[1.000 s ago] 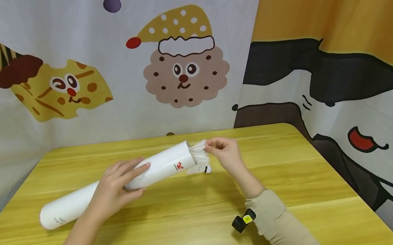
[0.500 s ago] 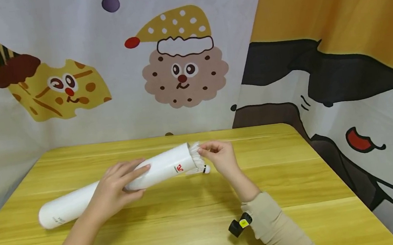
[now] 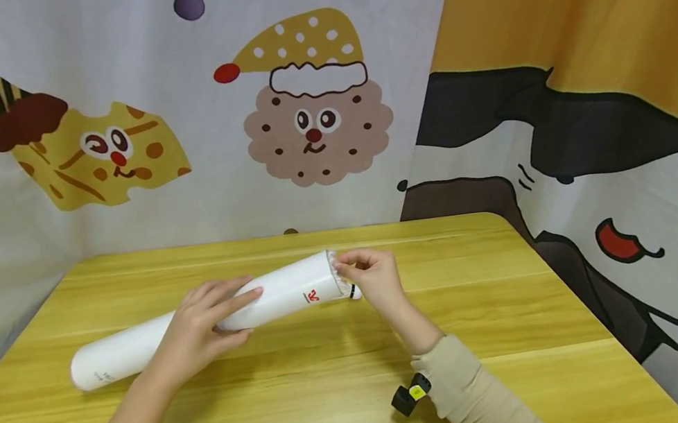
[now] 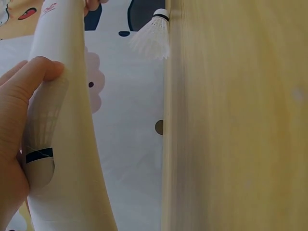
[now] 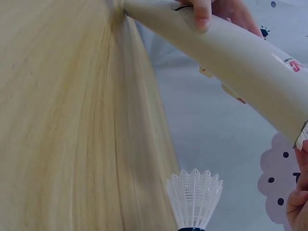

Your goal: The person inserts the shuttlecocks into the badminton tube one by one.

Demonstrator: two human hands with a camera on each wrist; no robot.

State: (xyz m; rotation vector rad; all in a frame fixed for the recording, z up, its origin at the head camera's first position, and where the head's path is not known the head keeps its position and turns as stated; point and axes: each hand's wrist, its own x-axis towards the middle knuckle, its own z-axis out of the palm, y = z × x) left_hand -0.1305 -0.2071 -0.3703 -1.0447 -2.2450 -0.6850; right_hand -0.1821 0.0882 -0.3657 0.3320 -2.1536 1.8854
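My left hand [image 3: 196, 325] grips a white shuttlecock tube [image 3: 288, 288] around its middle. The tube slants, its right, mouth end raised above the table. Through a cutout in its side, a shuttlecock [image 4: 40, 166] shows inside in the left wrist view. At the mouth, my right hand [image 3: 379, 280] pinches another shuttlecock, whose white skirt [image 5: 303, 136] shows at the rim in the right wrist view; its cork is hidden by the fingers. One more shuttlecock [image 4: 151, 38], white with a dark band, lies on the table beyond the mouth end.
The wooden table [image 3: 310, 396] spreads beneath both arms. Behind it hangs a curtain [image 3: 189, 214] with cartoon prints. Black wrist cameras [image 3: 411, 394] are strapped at both sleeves.
My right hand has moved left toward the tube, and the pinched shuttlecock's skirt has slid from outside the mouth to mostly inside. The left hand keeps its grip almost in place.
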